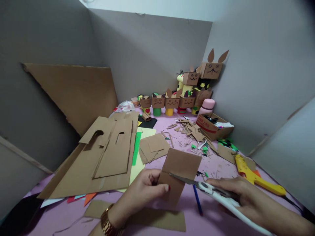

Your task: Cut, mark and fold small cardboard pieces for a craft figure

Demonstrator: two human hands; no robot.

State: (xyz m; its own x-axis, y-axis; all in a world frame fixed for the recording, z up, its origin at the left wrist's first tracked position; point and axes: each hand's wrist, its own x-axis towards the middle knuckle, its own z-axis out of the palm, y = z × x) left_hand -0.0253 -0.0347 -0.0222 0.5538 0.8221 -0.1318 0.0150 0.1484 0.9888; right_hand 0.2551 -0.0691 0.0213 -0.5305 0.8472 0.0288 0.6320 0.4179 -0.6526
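White-handled scissors (208, 188), cut off below, gripped by right hand (242, 195), creased cardboard (183, 162) pinched by left hand (148, 186), fingertips mostly hidden.

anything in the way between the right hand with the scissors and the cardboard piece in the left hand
Nothing visible stands between them: the scissors in the right hand reach across the cardboard piece held by the left hand. The blue pen or pencil lies beneath the scissors, not in between.

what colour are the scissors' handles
The scissors' handles are white and dark grey, seen best in the head view.
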